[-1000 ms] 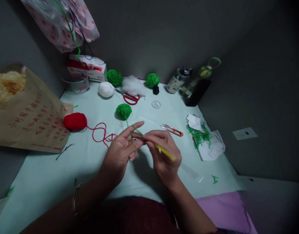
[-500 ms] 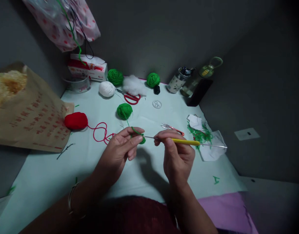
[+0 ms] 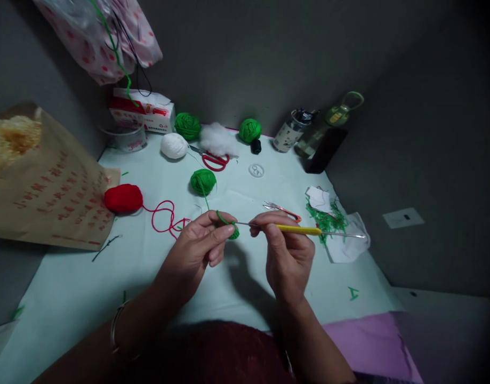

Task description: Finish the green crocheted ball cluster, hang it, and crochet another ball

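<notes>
My left hand (image 3: pixel 202 242) pinches a small green crochet piece (image 3: pixel 233 232) between thumb and fingers, with green yarn looped over the index finger. That strand runs back to a green yarn ball (image 3: pixel 203 182) on the table. My right hand (image 3: pixel 288 256) is closed round a crochet hook (image 3: pixel 298 230) with a yellow handle, held like a pen. The hook's thin metal tip points left and meets the green piece at my left fingertips; whether it passes through a stitch is too small to tell. Thread snips (image 3: pixel 282 210) with an orange handle lie just beyond my right hand.
A red yarn ball (image 3: pixel 123 198) trails a loose strand beside a brown paper bag (image 3: pixel 64 186). Farther back are a white yarn ball (image 3: pixel 174 145), red-handled scissors (image 3: pixel 215 161) and white stuffing (image 3: pixel 218 140). At right stand a bottle (image 3: pixel 322 138) and green yarn scraps (image 3: pixel 327 216).
The hook and my right hand have shifted slightly left, and the hook's handle end has risen a little. My left hand keeps its pinch on the green piece.
</notes>
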The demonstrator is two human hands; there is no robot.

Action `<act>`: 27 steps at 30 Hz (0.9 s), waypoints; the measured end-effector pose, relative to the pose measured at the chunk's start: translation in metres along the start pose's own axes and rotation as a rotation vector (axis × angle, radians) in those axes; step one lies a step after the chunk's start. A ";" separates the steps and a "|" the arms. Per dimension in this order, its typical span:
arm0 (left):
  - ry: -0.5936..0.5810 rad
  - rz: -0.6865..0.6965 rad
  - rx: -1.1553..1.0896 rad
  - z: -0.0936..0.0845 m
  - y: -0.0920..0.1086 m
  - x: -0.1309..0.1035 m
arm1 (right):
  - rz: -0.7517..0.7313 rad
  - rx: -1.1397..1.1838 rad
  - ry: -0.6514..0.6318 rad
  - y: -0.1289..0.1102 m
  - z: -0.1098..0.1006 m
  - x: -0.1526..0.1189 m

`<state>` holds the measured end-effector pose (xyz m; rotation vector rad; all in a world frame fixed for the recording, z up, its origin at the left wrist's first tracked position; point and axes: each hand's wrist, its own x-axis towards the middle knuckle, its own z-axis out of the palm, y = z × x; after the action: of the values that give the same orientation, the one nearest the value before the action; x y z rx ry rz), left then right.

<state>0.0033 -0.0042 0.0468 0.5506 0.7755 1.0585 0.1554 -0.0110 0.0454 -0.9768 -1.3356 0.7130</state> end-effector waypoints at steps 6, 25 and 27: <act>0.000 0.033 0.054 0.000 -0.002 0.000 | -0.037 -0.026 -0.020 -0.002 0.001 -0.001; -0.014 0.055 0.172 -0.002 -0.003 -0.003 | 0.241 0.383 -0.103 0.012 -0.002 0.001; -0.015 0.066 0.162 -0.002 -0.003 -0.002 | 0.231 0.362 -0.112 0.013 -0.002 0.001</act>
<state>0.0032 -0.0070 0.0442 0.7258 0.8391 1.0561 0.1588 -0.0052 0.0343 -0.8120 -1.1451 1.1562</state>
